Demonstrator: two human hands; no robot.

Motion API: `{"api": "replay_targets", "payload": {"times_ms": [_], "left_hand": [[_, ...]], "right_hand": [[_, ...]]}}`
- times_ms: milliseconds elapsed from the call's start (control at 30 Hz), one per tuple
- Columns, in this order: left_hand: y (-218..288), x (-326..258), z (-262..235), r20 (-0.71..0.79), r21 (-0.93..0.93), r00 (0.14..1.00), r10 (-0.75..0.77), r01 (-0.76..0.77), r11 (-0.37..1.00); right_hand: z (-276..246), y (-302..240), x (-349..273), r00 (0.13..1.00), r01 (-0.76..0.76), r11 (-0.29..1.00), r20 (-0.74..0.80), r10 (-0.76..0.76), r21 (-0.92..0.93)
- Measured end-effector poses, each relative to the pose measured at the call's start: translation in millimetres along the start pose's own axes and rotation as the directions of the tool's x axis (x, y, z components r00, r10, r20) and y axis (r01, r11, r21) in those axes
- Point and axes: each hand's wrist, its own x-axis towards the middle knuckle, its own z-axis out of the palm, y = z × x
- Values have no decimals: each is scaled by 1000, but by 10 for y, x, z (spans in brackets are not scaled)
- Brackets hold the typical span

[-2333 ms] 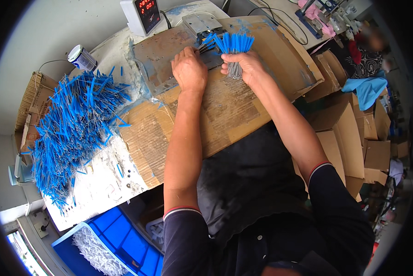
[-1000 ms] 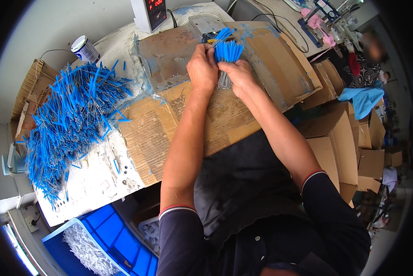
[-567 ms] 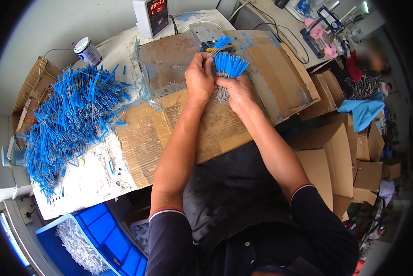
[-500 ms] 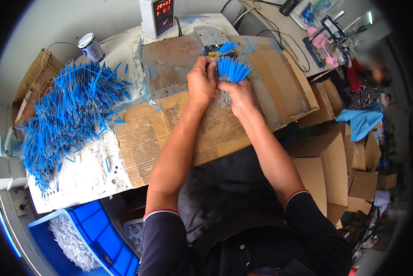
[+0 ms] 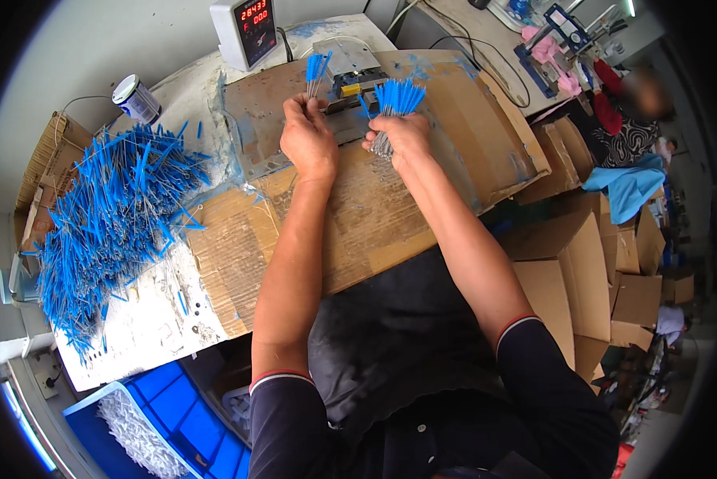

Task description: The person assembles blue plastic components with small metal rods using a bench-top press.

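Note:
My left hand (image 5: 309, 144) is closed around a small bunch of wire brushes (image 5: 316, 70), their slim blue heads pointing up above the fingers. To its right, my right hand (image 5: 404, 136) grips a thicker bunch of the same wire brushes (image 5: 400, 97). Those blue heads fan out over the thumb, and the grey wire stems hang below the palm. One brush leans out to the left of this bunch. Just beyond and between both hands sits a small metal fixture (image 5: 354, 84) with a yellow part. The hands are apart, above the cardboard-covered bench (image 5: 246, 239).
A big heap of blue wire brushes (image 5: 119, 199) covers the bench's left side. Behind stand a counter box (image 5: 245, 36) with red digits and a white-and-blue tin (image 5: 135, 100). A blue bin (image 5: 167, 407) holds white pieces. Cardboard boxes (image 5: 586, 275) and a co-worker's red sleeve (image 5: 606, 114) are at right.
My hands have drawn apart. The left has moved left, carrying the small bunch away from the thicker one, which stays in the right hand. The view has shifted slightly.

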Motion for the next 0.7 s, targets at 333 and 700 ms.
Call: {"api": "replay_targets", "payload": {"times_ms": [333, 700], "left_hand": [[-41, 11, -14, -23, 140, 999, 22, -18, 990], [-84, 1, 16, -32, 313, 995, 98, -83, 946]], "right_hand": [[23, -1, -2, 1000, -3, 998, 0, 3, -58], [75, 52, 13, 999, 30, 997, -30, -33, -74]]}}
